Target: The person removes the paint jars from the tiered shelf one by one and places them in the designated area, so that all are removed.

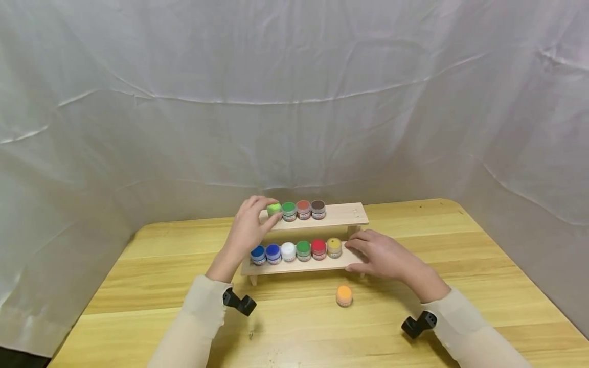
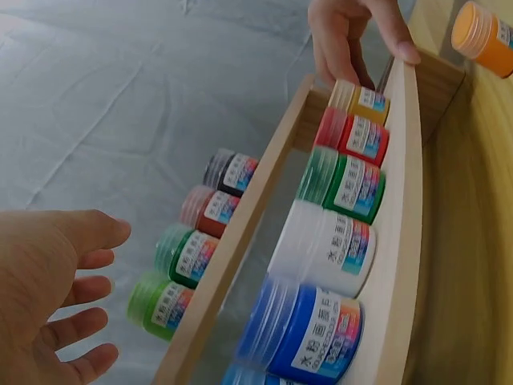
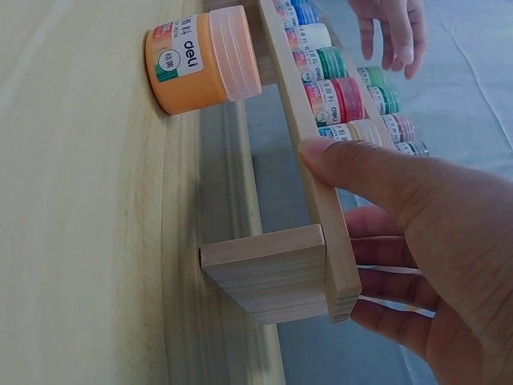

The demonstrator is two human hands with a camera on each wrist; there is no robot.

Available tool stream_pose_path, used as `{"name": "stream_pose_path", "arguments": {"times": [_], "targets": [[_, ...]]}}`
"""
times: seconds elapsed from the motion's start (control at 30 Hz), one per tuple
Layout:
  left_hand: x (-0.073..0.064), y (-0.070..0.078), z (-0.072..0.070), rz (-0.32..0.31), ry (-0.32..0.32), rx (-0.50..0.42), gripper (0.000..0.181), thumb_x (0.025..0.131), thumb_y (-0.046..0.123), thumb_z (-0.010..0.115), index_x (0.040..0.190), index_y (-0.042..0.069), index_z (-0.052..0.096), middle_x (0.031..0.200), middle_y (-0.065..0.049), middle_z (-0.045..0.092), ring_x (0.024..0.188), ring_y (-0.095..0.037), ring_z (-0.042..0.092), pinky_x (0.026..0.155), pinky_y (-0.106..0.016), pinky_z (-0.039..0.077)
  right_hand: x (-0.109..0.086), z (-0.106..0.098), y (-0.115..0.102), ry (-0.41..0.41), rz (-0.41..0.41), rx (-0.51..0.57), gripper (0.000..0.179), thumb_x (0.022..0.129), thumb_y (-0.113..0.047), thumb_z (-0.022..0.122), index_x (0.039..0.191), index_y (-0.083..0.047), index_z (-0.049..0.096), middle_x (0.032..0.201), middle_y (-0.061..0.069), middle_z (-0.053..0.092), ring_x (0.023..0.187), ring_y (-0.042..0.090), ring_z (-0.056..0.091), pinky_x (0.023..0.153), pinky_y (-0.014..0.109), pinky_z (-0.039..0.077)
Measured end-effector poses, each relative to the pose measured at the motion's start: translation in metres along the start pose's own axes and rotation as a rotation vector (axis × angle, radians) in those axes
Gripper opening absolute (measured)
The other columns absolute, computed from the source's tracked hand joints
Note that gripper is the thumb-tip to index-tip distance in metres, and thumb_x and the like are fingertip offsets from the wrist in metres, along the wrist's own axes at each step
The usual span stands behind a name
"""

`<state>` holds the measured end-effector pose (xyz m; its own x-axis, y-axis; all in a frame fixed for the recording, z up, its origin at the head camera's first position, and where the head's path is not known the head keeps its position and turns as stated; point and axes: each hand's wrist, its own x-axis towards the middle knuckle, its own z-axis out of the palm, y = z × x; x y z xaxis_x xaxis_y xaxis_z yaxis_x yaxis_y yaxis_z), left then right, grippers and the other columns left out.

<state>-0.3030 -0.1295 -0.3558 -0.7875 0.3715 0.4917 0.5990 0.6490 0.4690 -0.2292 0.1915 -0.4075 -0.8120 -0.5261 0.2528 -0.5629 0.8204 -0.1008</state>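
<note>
A two-tier wooden rack (image 1: 340, 214) holds small paint jars. My left hand (image 1: 248, 225) is beside the light green jar (image 2: 160, 307) at the left end of the upper tier. In the left wrist view its fingers are spread loosely, apart from that jar, with nothing in them. My right hand (image 1: 386, 255) grips the right end of the lower board (image 3: 317, 172), thumb on its front edge and fingers behind it. Close to those fingers stands a yellow jar (image 1: 334, 248). An orange jar (image 1: 343, 296) stands on the table in front of the rack.
Beside the light green jar, the upper tier carries green, reddish-brown and dark brown jars (image 1: 318, 209). Blue, white, green and red jars (image 1: 318, 249) line the lower tier. Grey cloth (image 1: 294, 138) hangs behind the wooden table (image 1: 161, 286).
</note>
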Motion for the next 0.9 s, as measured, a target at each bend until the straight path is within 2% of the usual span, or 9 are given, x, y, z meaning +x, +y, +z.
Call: {"name": "stream_pose_path", "arguments": {"times": [0.23, 0.43, 0.53, 0.77, 0.9], "targets": [[0.008, -0.009, 0.003, -0.053, -0.055, -0.004, 0.043, 0.092, 0.033, 0.07, 0.127, 0.009, 0.062, 0.131, -0.012, 0.055, 0.124, -0.033, 0.046, 0.104, -0.052, 0.038, 0.001, 0.001, 0.002, -0.003, 0.009, 0.016, 0.059, 0.08, -0.049, 0.077, 0.119, -0.006, 0.067, 0.117, 0.008, 0.063, 0.108, 0.026, 0.059, 0.094, 0.045, 0.049], [0.013, -0.014, 0.005, -0.125, -0.116, -0.014, 0.052, 0.092, 0.038, 0.069, 0.134, 0.011, 0.057, 0.137, -0.012, 0.052, 0.127, -0.034, 0.044, 0.105, -0.053, 0.036, 0.0, 0.001, 0.003, -0.017, 0.019, 0.019, 0.059, 0.08, -0.049, 0.077, 0.119, -0.006, 0.067, 0.117, 0.007, 0.063, 0.109, 0.026, 0.059, 0.095, 0.045, 0.048], [0.014, -0.018, 0.006, -0.146, -0.139, -0.021, 0.054, 0.092, 0.039, 0.068, 0.136, 0.011, 0.055, 0.135, -0.011, 0.054, 0.124, -0.034, 0.047, 0.103, -0.053, 0.038, 0.0, 0.001, 0.002, -0.018, 0.02, 0.023, 0.059, 0.08, -0.049, 0.077, 0.119, -0.006, 0.067, 0.117, 0.008, 0.063, 0.109, 0.026, 0.059, 0.095, 0.045, 0.048], [0.013, -0.022, 0.008, -0.18, -0.164, -0.085, 0.049, 0.092, 0.037, 0.069, 0.132, 0.012, 0.057, 0.123, -0.007, 0.062, 0.11, -0.028, 0.062, 0.09, -0.045, 0.052, 0.001, 0.0, 0.002, -0.018, 0.017, 0.021, 0.059, 0.08, -0.05, 0.076, 0.119, -0.007, 0.067, 0.118, 0.008, 0.063, 0.109, 0.026, 0.059, 0.095, 0.045, 0.048], [0.01, -0.019, 0.006, -0.185, -0.154, -0.092, 0.046, 0.092, 0.036, 0.069, 0.129, 0.012, 0.059, 0.12, -0.007, 0.064, 0.109, -0.029, 0.063, 0.087, -0.045, 0.053, 0.001, 0.001, 0.002, -0.017, 0.014, 0.013, 0.059, 0.08, -0.05, 0.076, 0.119, -0.007, 0.067, 0.117, 0.008, 0.063, 0.109, 0.026, 0.059, 0.095, 0.044, 0.049]]}}
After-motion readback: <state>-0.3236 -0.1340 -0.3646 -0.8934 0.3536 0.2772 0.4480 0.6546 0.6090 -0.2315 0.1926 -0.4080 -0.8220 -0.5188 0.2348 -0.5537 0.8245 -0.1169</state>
